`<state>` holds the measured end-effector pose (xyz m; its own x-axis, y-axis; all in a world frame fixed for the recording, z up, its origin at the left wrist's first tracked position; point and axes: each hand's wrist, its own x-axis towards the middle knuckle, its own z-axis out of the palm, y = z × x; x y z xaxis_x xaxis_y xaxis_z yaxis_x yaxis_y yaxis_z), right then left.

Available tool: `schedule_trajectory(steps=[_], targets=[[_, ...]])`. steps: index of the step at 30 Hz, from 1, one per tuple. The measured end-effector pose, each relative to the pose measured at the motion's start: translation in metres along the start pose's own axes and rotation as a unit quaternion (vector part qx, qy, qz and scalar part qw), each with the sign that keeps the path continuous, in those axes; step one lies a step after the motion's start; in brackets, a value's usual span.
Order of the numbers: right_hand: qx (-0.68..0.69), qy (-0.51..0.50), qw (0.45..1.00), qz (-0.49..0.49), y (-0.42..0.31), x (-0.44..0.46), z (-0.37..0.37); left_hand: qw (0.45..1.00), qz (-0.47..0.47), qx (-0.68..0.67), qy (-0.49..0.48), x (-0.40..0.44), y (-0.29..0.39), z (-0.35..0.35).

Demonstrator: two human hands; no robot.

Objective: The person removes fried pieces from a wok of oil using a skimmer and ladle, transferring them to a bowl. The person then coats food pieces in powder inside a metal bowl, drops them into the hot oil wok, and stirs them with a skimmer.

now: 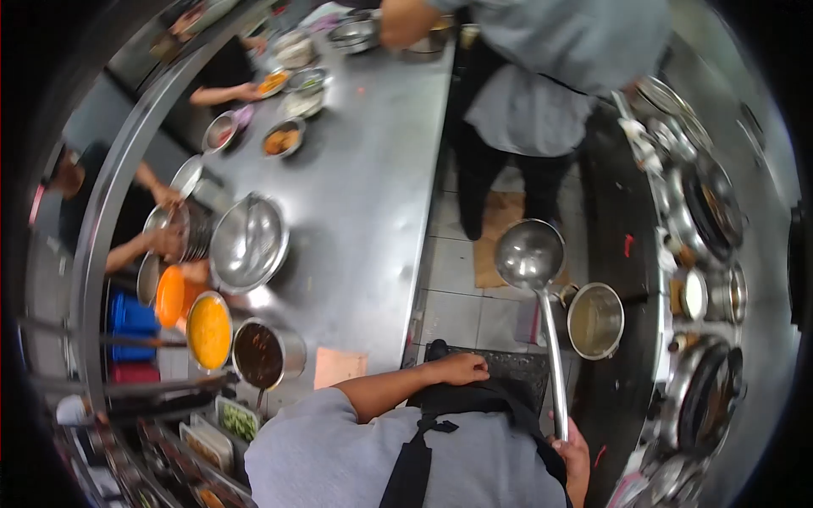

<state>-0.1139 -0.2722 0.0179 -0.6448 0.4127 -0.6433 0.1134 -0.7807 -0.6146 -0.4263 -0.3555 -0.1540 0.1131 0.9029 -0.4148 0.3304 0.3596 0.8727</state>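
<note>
Our right hand (574,449) grips the ladle (529,254) | our left hand (460,369), fingers curled, near our apron (487,402) | table (364,169) ahead-left

a steel table (364,195) carries metal bowls (249,243), an orange sheet (340,367) and filled pots (269,354).

Restaurant kitchen, with woks (716,207) lining one side and a steel counter (356,186).

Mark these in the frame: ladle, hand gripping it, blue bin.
Ladle (529,252): head view, inside of the bowl.
Right hand (576,455): head view, middle of the hand.
Blue bin (132,314): head view, its blue side.
</note>
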Motion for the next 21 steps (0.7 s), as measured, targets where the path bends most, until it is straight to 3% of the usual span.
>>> schedule_trajectory(steps=[4, 6, 8, 12, 15, 18, 21], targets=[[0.218, 0.074, 0.967, -0.11, 0.062, -0.061, -0.015, 0.987, 0.047, 0.105, -0.109, 0.047, 0.024, 0.022], [0.319, 0.129, 0.918, -0.2, 0.079, -0.081, -0.017, 0.979, 0.054, 0.118, -0.158, 0.063, 0.045, 0.039], [0.395, 0.108, 0.849, -0.334, 0.085, -0.097, -0.025, 0.966, 0.064, 0.141, -0.209, 0.077, 0.07, 0.057], [0.355, 0.232, 0.764, -0.487, 0.072, -0.141, -0.053, 0.943, 0.041, 0.163, -0.287, 0.099, 0.095, 0.102], [0.323, 0.389, 0.706, -0.496, 0.068, -0.173, -0.094, 0.936, 0.02, 0.183, -0.299, 0.113, 0.12, 0.145], [0.153, 0.663, 0.625, -0.382, 0.075, -0.177, -0.154, 0.932, 0.023, 0.213, -0.293, 0.132, 0.137, 0.188], [0.11, 0.715, 0.628, -0.286, 0.1, -0.205, -0.208, 0.928, 0.049, 0.221, -0.294, 0.144, 0.168, 0.242]])
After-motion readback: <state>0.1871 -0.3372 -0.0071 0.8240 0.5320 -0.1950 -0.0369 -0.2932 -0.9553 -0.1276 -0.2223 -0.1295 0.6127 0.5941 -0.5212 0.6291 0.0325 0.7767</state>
